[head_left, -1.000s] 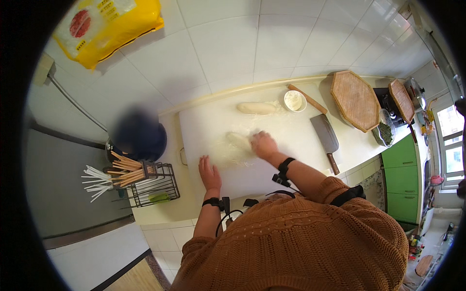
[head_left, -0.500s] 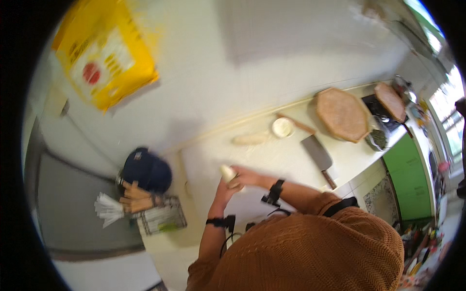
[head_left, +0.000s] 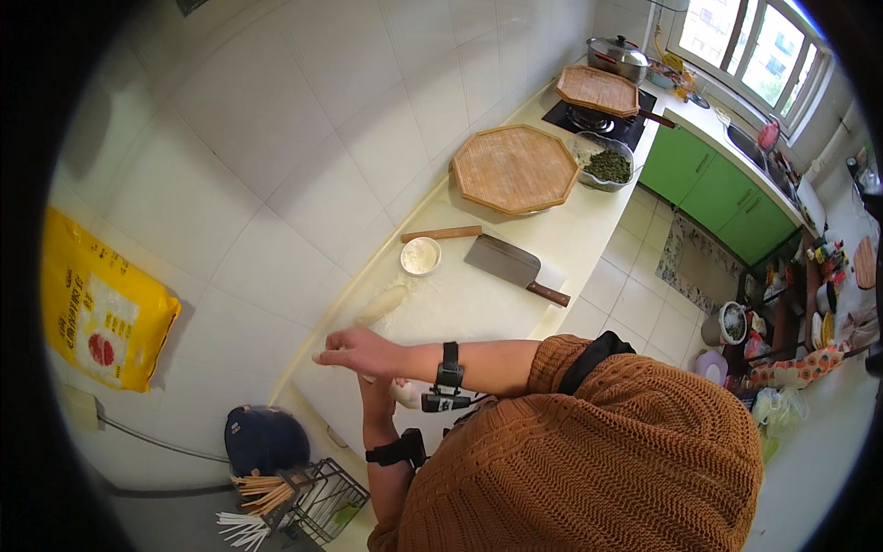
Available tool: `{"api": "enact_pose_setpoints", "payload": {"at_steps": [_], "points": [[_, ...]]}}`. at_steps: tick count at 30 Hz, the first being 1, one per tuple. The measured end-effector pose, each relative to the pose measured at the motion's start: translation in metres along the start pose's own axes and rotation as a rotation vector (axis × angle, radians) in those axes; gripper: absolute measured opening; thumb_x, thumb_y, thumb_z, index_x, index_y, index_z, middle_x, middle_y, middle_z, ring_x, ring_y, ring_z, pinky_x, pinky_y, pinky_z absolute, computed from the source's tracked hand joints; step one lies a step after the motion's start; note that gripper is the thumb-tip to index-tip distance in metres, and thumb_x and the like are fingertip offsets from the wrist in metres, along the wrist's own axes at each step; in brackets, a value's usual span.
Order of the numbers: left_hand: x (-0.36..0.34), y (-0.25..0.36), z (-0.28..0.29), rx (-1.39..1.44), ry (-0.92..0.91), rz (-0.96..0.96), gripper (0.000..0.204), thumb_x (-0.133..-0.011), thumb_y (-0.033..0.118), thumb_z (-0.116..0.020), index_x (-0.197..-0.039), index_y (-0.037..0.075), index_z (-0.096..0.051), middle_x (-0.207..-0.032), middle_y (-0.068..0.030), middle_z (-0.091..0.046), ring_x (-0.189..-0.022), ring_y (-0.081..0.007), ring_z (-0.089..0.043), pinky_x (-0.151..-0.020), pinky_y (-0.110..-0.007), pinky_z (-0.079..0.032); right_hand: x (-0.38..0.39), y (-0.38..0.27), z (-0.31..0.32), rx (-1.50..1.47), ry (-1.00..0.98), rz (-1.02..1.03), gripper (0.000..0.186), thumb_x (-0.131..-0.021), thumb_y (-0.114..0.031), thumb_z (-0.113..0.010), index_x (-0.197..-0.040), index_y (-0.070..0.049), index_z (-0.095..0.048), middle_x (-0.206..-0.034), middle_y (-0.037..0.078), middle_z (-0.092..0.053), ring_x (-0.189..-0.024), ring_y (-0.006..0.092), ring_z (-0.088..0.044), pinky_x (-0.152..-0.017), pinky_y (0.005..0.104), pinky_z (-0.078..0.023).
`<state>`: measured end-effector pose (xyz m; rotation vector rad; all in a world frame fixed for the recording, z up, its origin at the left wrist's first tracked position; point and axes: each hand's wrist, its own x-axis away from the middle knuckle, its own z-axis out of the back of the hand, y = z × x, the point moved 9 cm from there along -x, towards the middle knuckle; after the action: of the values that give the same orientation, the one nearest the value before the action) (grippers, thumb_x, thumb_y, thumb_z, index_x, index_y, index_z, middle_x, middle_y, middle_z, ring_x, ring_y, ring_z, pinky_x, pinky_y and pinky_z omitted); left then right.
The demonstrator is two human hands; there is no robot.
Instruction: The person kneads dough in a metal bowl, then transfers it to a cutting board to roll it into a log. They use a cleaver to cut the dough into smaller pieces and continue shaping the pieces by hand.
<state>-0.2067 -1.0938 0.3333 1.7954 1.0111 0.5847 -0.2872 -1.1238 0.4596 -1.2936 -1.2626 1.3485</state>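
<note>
A piece of pale dough shows just below my right wrist, with fingers of my left hand closed round it. Most of the left hand is hidden beneath the right one. My right hand reaches across to the left over it, palm down, fingers loosely bent and slightly apart, with nothing visible in them. Beyond it a longer roll of dough lies on the floured white board. A white bowl of flour stands past the roll, next to a wooden rolling pin.
To the right lies a cleaver, its handle toward the counter edge. Farther off are an octagonal wooden board, a bowl of chopped greens and a stove. At left are a dark blue container, a wire rack and a yellow bag.
The view has swung to the right, bringing more of the kitchen in. My right hand has left the dough and crossed over my left hand, which keeps the piece, now held lower.
</note>
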Motion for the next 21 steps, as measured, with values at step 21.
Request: {"api": "enact_pose_setpoints", "payload": {"at_steps": [21], "points": [[-0.021,-0.01,0.012,-0.532,-0.035,-0.052,0.058,-0.103,0.015,-0.07,-0.153,0.005,-0.042,-0.138,-0.0122,-0.06,-0.125,-0.022,-0.061,-0.1,-0.04,-0.055,0.009,0.005,-0.026,0.096,-0.462,-0.087,0.045,-0.087,-0.045,-0.081,-0.106,-0.005,-0.075,-0.109,0.021,-0.073,-0.11,0.0387,-0.068,-0.088,0.0537,-0.055]]}}
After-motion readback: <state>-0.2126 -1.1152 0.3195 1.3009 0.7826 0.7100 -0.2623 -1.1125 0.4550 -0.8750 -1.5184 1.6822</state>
